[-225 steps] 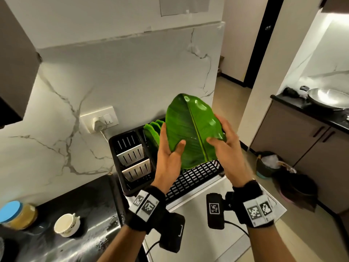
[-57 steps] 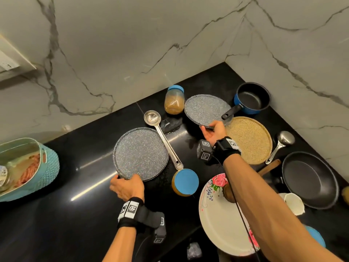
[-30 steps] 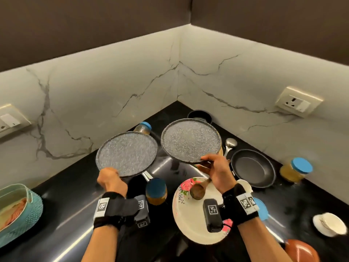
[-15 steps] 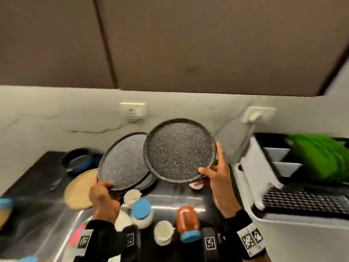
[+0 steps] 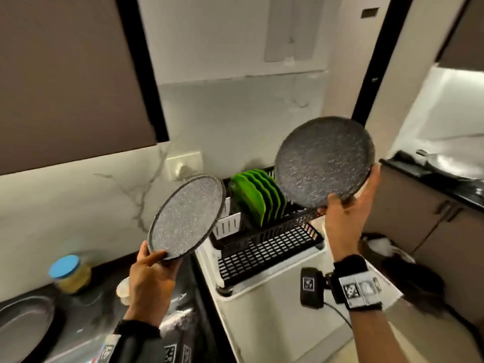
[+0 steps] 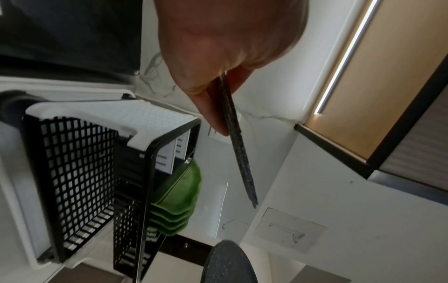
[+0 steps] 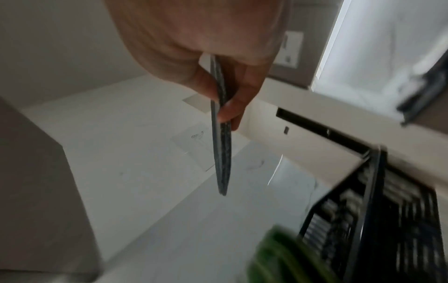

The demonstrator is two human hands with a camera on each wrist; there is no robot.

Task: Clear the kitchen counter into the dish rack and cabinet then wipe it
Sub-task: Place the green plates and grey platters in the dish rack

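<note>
Each hand holds a round grey speckled plate in the air in front of the black dish rack (image 5: 264, 247). My left hand (image 5: 150, 268) grips the lower rim of the left plate (image 5: 187, 216), seen edge-on in the left wrist view as the left plate (image 6: 238, 141) pinched by the left hand (image 6: 218, 107). My right hand (image 5: 345, 213) grips the right plate (image 5: 323, 161), held higher over the rack's right side; the right wrist view shows that plate (image 7: 221, 145) edge-on in the right hand (image 7: 223, 99). Several green leaf-shaped plates (image 5: 258, 199) stand upright in the rack.
The rack sits on a white drain tray (image 5: 262, 305) right of the black counter (image 5: 86, 318). On the counter stand a blue-lidded jar (image 5: 69, 273), a small white cup (image 5: 123, 289) and a steel plate (image 5: 21, 326). A brown wall cabinet (image 5: 65, 74) hangs upper left.
I have turned right from the counter to face the dish rack, carrying both plates. The plates have moved apart, and the right one has risen above the rack.
</note>
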